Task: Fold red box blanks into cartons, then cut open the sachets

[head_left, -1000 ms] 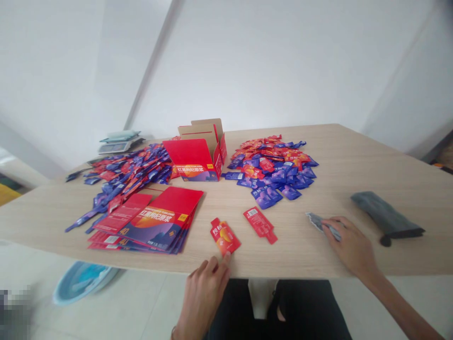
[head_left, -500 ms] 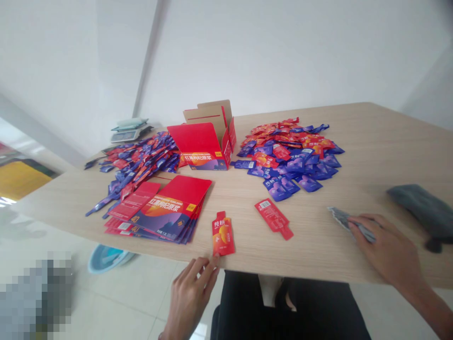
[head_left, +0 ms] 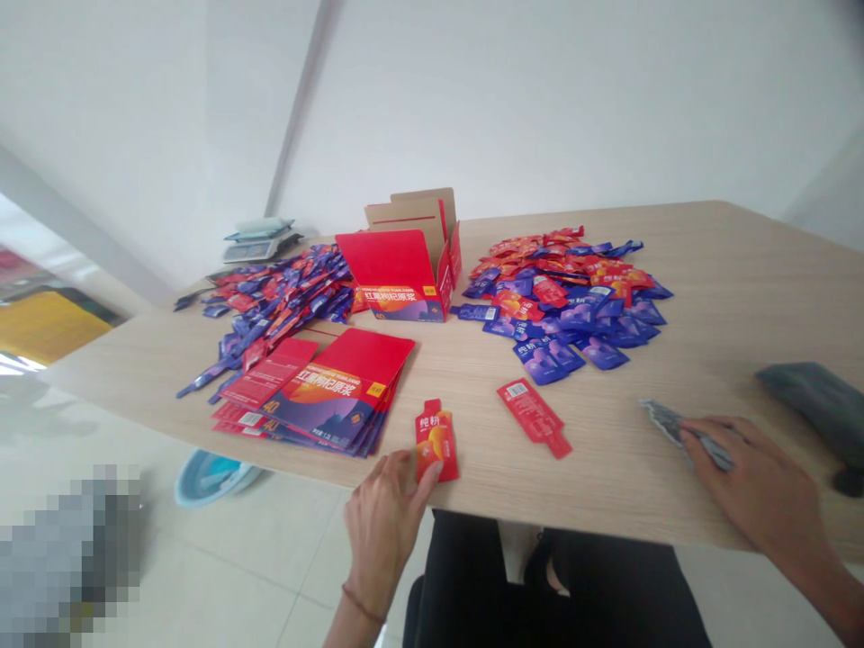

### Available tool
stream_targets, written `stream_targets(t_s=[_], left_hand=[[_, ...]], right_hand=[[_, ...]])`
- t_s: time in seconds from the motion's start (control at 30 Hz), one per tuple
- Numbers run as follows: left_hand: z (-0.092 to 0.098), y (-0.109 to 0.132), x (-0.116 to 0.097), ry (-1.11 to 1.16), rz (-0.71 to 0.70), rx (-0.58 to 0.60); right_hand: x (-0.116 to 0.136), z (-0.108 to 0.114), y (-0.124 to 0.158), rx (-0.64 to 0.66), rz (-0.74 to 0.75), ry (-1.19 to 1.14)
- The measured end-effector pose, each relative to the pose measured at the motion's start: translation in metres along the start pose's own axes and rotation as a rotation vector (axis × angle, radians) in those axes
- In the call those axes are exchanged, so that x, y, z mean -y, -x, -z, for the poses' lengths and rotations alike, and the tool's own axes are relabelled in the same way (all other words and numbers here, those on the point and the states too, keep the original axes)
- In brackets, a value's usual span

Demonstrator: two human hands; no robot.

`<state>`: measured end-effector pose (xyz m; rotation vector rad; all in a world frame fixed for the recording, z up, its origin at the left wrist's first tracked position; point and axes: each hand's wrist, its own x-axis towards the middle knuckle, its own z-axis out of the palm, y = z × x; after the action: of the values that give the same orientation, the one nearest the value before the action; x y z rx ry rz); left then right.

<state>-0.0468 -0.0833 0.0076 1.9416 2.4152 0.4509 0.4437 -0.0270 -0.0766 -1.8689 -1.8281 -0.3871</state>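
My left hand [head_left: 388,508] is at the table's front edge, its thumb resting on the lower part of a red pouch [head_left: 436,432] with a short spout-like neck. The other fingers are at the pouch's left edge, with a gap between them and the thumb. The pouch lies flat, printed front up. To its right, a second red pouch [head_left: 533,414] lies barcode side up, untouched. Farther right, my right hand [head_left: 756,477] rests low over the table, closed on a crumpled grey piece [head_left: 665,418]; whether it is cloth or film I cannot tell.
Flat printed cartons [head_left: 330,387] are stacked left of the near pouch. Behind them an opened carton [head_left: 398,270] stands between one heap of red and purple packets [head_left: 283,288] and another heap of pouches [head_left: 567,297]. A dark grey bag-like thing [head_left: 816,405] lies far right.
My left hand has moved from the pouch's bottom edge up onto its lower part. My right hand still holds the grey piece. The view has shifted slightly.
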Motion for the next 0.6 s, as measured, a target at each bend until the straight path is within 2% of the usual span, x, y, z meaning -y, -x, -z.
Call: stream_targets(t_s=[0.1,0.2,0.4,0.6], left_hand=[[-0.003,-0.004,-0.019,-0.031,0.0,0.016],[-0.008,-0.006,-0.024,0.001,0.005,0.042],[-0.014,-0.007,-0.001,0.243,-0.073,0.09],[-0.031,-0.005,0.025,0.421,-0.136,0.025]], right_hand=[[0.001,0.0,0.0,-0.008,0.0,0.013],[0.002,0.001,0.0,-0.023,0.018,0.013],[0.005,0.003,0.0,-0.02,0.006,0.011],[0.008,0.005,-0.001,-0.011,0.003,-0.01]])
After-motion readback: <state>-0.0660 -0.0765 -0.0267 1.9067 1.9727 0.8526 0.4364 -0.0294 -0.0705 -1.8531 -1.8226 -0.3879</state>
